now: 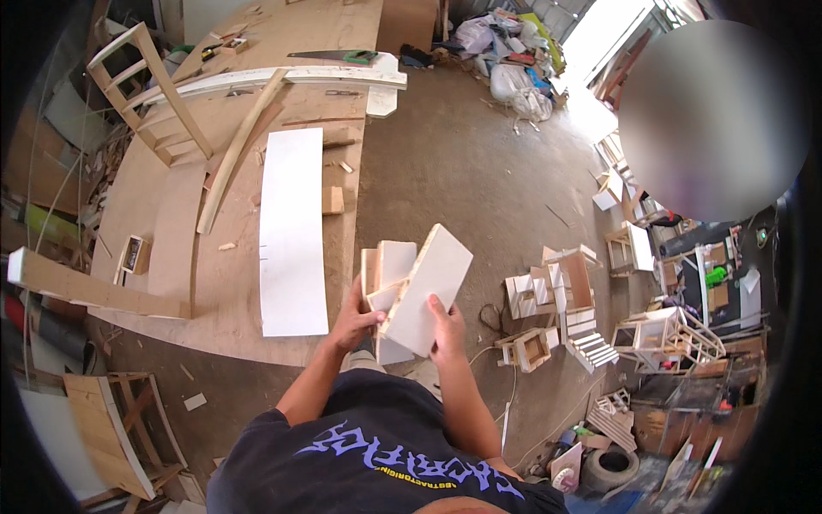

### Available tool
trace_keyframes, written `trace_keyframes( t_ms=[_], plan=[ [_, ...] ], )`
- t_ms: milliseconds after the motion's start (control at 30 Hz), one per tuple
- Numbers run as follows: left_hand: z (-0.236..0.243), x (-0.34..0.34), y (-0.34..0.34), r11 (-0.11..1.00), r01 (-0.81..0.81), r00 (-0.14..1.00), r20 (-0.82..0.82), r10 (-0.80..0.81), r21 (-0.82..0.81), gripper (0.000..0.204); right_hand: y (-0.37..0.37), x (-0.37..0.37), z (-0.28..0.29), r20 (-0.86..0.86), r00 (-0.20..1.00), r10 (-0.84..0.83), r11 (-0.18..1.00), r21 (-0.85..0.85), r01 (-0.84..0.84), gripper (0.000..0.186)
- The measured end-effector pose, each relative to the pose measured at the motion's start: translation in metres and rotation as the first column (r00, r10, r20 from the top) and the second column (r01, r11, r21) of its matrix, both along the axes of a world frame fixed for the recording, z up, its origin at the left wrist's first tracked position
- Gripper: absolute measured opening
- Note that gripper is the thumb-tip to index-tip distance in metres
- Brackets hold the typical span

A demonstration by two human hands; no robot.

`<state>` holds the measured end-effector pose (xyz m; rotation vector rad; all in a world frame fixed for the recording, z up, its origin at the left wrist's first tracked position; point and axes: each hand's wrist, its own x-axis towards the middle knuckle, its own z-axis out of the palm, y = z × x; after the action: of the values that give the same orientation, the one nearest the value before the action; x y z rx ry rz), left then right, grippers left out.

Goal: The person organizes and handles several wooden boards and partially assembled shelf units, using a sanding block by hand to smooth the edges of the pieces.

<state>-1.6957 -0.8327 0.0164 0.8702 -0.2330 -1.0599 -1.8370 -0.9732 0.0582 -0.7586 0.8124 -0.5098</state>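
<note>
In front of my chest, my right hand grips a short white-faced wooden board, thumb flat on its face and the board tilted up to the right. My left hand is closed around white-faced wooden pieces just behind and left of that board; their raw edges show light wood. Its thumb reaches the near edge of the tilted board. Whether the left-hand pieces are joined together, I cannot tell. A long white panel lies flat on the wooden worktable to the left of my hands.
A wooden ladder-like frame stands on the worktable, beside long wood strips. Farther back lies a green-handled handsaw. Small wooden frames and a tyre sit on the floor at right. Bags are heaped at the back.
</note>
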Motion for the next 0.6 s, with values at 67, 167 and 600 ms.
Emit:
trace_keyframes(
  t_ms=[67,167,600],
  plan=[
    [-0.016,0.009,-0.030,0.998,-0.029,0.998,0.048,0.032,-0.061,0.108,-0.028,0.017,0.009,0.005,1.000,0.015,1.000,-0.008,-0.015,0.051],
    [-0.013,0.012,-0.067,0.997,-0.060,0.996,-0.073,0.057,-0.043,0.103,-0.074,0.028,-0.007,-0.059,0.998,0.023,0.995,-0.096,-0.029,0.049],
    [-0.019,0.065,-0.185,0.891,-0.453,0.889,-0.065,0.453,0.009,0.085,-0.272,0.147,-0.029,0.107,0.913,0.394,0.916,0.038,-0.400,0.045]
  ],
)
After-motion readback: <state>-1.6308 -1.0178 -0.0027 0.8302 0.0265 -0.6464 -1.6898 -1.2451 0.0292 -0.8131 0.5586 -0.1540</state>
